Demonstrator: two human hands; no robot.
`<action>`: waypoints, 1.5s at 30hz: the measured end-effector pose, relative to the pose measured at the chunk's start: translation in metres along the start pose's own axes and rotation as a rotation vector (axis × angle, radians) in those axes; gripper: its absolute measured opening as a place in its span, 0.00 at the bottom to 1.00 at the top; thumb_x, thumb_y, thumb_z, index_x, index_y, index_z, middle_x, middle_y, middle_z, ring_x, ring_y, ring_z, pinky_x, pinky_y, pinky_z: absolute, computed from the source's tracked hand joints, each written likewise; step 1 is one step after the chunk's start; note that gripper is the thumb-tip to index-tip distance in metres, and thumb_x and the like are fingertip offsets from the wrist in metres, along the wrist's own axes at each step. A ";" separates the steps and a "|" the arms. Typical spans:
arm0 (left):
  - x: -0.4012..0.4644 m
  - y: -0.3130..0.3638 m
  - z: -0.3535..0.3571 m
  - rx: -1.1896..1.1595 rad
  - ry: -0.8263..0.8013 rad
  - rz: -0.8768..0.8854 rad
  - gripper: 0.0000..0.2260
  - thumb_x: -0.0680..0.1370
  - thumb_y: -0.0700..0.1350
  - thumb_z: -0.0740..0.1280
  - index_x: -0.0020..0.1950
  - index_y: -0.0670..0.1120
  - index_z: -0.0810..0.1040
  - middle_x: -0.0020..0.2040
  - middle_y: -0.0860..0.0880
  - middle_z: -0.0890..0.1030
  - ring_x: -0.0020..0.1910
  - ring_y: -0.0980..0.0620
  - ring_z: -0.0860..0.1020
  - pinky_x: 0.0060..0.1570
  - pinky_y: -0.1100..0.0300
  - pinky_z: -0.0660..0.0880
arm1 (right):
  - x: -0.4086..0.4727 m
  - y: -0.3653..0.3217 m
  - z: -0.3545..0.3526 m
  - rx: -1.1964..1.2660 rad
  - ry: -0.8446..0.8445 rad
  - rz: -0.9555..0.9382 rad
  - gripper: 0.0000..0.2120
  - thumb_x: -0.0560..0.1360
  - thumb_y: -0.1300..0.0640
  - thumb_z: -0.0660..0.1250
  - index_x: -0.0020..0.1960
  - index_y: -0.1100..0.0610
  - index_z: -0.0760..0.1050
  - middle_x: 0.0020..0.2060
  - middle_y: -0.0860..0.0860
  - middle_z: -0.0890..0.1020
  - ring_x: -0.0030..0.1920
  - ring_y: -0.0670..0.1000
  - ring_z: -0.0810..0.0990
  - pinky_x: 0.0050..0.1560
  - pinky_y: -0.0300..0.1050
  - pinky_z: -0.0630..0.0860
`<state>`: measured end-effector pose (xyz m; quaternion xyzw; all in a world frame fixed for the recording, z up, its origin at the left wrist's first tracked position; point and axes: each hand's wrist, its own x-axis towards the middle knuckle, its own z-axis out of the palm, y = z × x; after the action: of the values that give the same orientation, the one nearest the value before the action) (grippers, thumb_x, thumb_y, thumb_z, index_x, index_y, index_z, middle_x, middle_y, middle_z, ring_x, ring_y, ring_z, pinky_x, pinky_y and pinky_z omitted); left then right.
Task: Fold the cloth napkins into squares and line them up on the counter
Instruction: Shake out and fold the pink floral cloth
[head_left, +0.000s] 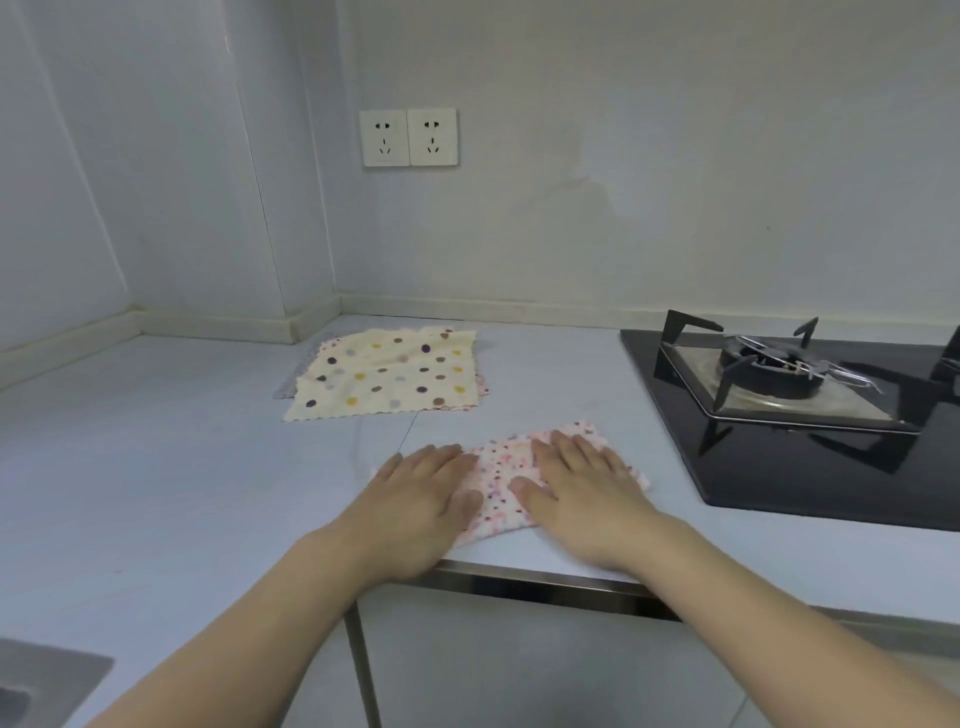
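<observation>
**Pink-speckled napkin pinned flat under both palms**

Pink and white, dotted all over — that was the folded napkin lying near the front edge of the pale counter, just left of the black gas hob. Both hands were down on it. The left hand lay palm-down across its left side, fingers stretched out and close together, gripping nothing. The right hand matched it on the right side — flat, fingers extended, pressing rather than holding. Farther back, well apart from the hands, a cream napkin with big coloured dots lay spread open on top of other cloths whose edges peeked out beneath it. Two wall sockets sat above.
</observation>
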<state>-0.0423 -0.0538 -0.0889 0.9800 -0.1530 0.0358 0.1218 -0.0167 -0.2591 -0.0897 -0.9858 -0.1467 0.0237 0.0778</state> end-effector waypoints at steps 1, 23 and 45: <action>0.000 -0.004 0.001 0.025 -0.084 -0.027 0.25 0.82 0.59 0.46 0.79 0.56 0.49 0.80 0.55 0.49 0.78 0.55 0.46 0.76 0.54 0.42 | 0.004 0.007 0.001 -0.007 -0.034 0.003 0.32 0.79 0.35 0.41 0.79 0.47 0.41 0.78 0.49 0.41 0.77 0.52 0.39 0.76 0.52 0.38; -0.075 -0.012 -0.045 0.031 -0.085 -0.105 0.22 0.75 0.45 0.66 0.69 0.54 0.72 0.60 0.55 0.71 0.58 0.56 0.69 0.60 0.61 0.68 | -0.076 -0.061 0.046 0.043 0.705 -0.470 0.12 0.65 0.61 0.75 0.43 0.54 0.74 0.38 0.48 0.75 0.37 0.52 0.72 0.41 0.44 0.69; -0.072 0.009 -0.054 -0.349 0.140 -0.103 0.03 0.76 0.48 0.70 0.45 0.56 0.80 0.44 0.59 0.81 0.45 0.63 0.76 0.48 0.63 0.70 | -0.084 -0.022 -0.006 0.515 0.322 -0.265 0.21 0.78 0.53 0.64 0.29 0.52 0.59 0.24 0.48 0.66 0.27 0.47 0.63 0.30 0.44 0.60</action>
<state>-0.1152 -0.0278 -0.0421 0.9457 -0.0976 0.0707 0.3018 -0.1033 -0.2643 -0.0784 -0.8972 -0.2488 -0.1063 0.3490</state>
